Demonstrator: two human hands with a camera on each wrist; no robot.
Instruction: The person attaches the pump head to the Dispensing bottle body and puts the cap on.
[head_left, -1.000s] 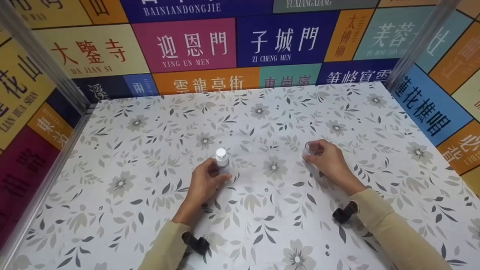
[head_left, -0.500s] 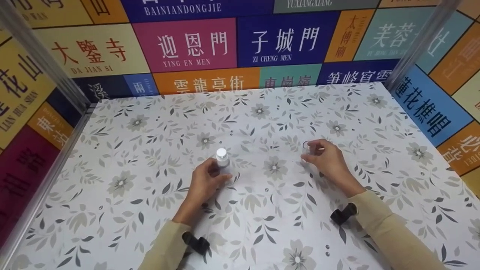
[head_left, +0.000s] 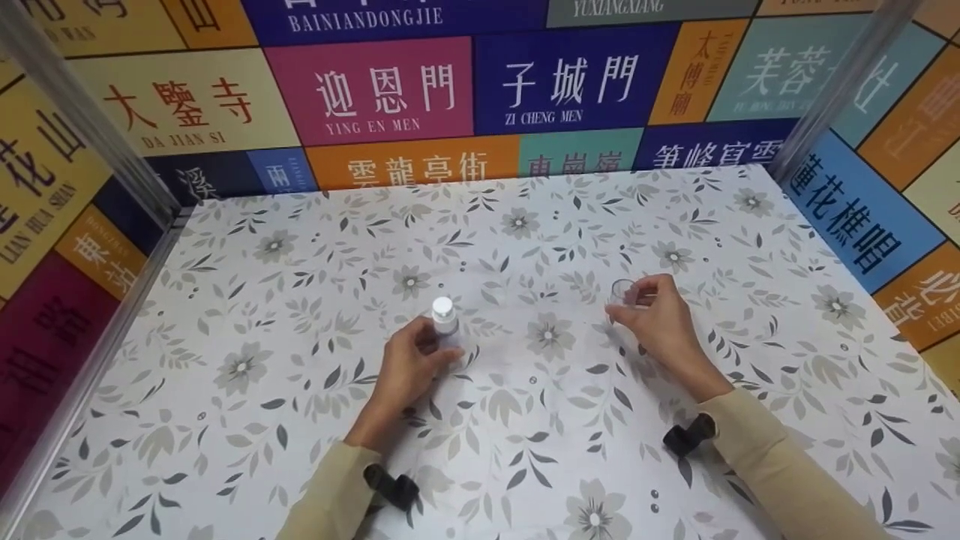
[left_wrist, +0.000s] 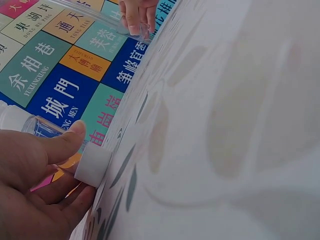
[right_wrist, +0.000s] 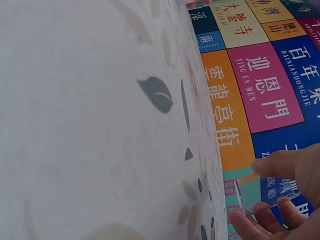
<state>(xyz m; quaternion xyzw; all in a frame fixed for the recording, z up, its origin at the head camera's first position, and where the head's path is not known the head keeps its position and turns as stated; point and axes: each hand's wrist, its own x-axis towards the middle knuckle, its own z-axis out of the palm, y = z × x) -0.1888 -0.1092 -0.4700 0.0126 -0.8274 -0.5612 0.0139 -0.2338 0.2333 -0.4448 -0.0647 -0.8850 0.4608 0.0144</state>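
Near the middle of the table, my left hand (head_left: pixel 409 361) grips a small clear bottle (left_wrist: pixel 46 126) between thumb and fingers. The bottle stands upright, with a white cap (head_left: pixel 442 307) on top. In the left wrist view, a white band (left_wrist: pixel 93 164) at its lower end meets the tabletop. Off to the right, my right hand (head_left: pixel 664 319) holds a small clear cup (head_left: pixel 622 291) by its sides, the round rim facing up. The right wrist view shows the cup's transparent wall (right_wrist: pixel 267 200) between thumb and fingers. Whether the cup touches the table is hard to tell.
A white cloth with grey flowers and leaves covers the table (head_left: pixel 510 450). Colourful panels with Chinese lettering (head_left: pixel 367 90) stand behind it and along both sides. Metal posts (head_left: pixel 847 82) rise at the back corners. Black wrist cameras (head_left: pixel 390 486) sit at both cuffs.
My right hand has shifted and turned slightly, and the cup's rim shows more fully beyond the fingers. My left hand and the bottle have stayed in place.
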